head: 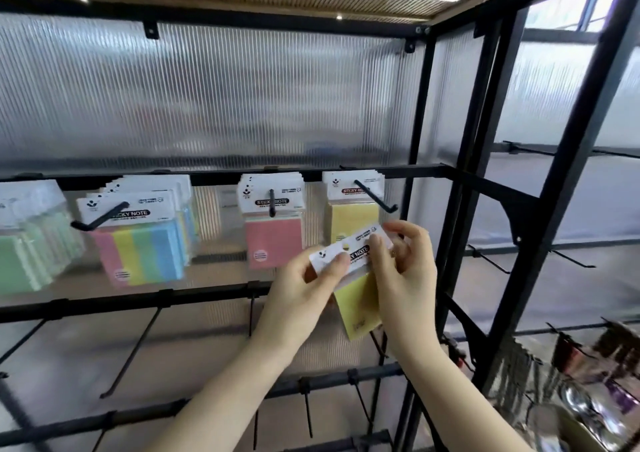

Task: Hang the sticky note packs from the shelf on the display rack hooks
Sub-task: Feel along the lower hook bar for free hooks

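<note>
Both hands are holding 1 yellow sticky note pack with a white printed header card (pixel 358 278), tilted so its right end is riding higher. The left hand (pixel 304 292) is pinching the header's lower left end, thumb lying across the card face. The right hand (pixel 401 275) is gripping the header's upper right end, fingers curled round its edge, while the yellow pad is hanging below, between the 2 wrists. The pack is hovering just below and in front of the black metal hook (pixel 375 197) at the right end of the black wire display rack (pixel 429 171), where matching yellow packs (pixel 353 206) are hanging. To the left, pink packs (pixel 273 240) and striped pastel packs (pixel 142 247) are hanging on their own hooks.
</note>
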The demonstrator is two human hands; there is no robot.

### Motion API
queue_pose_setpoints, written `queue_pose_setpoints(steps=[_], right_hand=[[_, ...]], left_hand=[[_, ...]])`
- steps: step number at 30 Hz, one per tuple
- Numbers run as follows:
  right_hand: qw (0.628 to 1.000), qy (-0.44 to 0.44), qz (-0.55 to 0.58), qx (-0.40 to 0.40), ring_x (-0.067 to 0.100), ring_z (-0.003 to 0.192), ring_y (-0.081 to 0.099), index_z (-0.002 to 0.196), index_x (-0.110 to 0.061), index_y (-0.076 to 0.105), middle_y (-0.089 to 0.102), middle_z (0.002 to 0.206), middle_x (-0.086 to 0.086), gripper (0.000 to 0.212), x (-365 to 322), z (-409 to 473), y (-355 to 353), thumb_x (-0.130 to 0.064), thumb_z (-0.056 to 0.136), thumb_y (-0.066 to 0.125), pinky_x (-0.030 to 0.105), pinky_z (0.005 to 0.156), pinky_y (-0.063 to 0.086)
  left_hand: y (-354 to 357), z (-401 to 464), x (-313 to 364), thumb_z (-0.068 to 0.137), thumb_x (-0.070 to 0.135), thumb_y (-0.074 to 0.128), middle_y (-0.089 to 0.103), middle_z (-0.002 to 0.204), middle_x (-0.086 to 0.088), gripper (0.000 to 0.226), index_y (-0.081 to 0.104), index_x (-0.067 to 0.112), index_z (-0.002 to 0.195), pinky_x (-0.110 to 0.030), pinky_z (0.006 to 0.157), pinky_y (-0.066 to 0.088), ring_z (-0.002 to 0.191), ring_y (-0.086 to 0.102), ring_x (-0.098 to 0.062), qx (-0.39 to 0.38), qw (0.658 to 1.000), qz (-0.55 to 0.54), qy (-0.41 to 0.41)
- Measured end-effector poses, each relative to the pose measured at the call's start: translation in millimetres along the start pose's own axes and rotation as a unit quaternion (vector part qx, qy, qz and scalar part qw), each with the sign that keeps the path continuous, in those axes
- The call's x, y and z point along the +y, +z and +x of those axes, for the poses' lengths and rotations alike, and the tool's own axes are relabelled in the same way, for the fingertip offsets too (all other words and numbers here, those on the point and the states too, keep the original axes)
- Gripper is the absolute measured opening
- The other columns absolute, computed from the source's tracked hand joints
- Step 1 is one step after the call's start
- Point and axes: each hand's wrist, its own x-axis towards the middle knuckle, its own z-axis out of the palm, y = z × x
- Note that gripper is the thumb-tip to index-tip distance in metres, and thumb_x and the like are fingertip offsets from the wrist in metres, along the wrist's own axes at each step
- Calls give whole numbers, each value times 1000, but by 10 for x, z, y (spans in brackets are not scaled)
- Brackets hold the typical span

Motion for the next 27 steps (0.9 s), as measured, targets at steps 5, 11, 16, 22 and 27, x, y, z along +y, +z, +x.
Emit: queue_pose_setpoints(steps=[5,11,16,22,27], right_hand=[[998,-35,48,-23,3,71,64,100,-19,57,69,80,-5,17,-208,-21,-220,-8,88,63,12,63,48],[996,-83,6,-14,-5,61,55,92,-23,57,58,68,-16,15,-341,269,-303,-10,89,64,7,60,40],[998,-62,-2,-13,-1,65,58,92,-23,59,61,75,-8,13,-238,430,-281,-12,89,65,9,61,43],[997,-71,17,-26,-1,66,60,90,-23,59,65,75,-8,14,-165,493,-296,-11,89,66,10,62,44],[995,-90,15,-45,-4,59,56,88,-23,59,60,65,-20,17,-136,534,-329,-7,89,65,6,57,40]], left_hand=[[245,63,188,87,40,59,73,86,5,21,70,22,91,-20,72,49,82,67,-9,40,997,-37,63],[463,289,329,86,36,62,74,89,2,18,70,20,87,-26,76,55,87,70,-12,99,992,-36,76],[502,437,280,91,26,62,74,87,9,11,69,23,84,-17,73,52,84,69,-2,101,993,-14,62],[496,439,256,92,25,61,73,87,11,10,69,22,87,-12,72,49,83,67,0,95,992,-1,88],[491,455,247,88,36,60,71,92,1,29,67,11,100,-23,82,49,91,65,-8,94,989,46,101]])
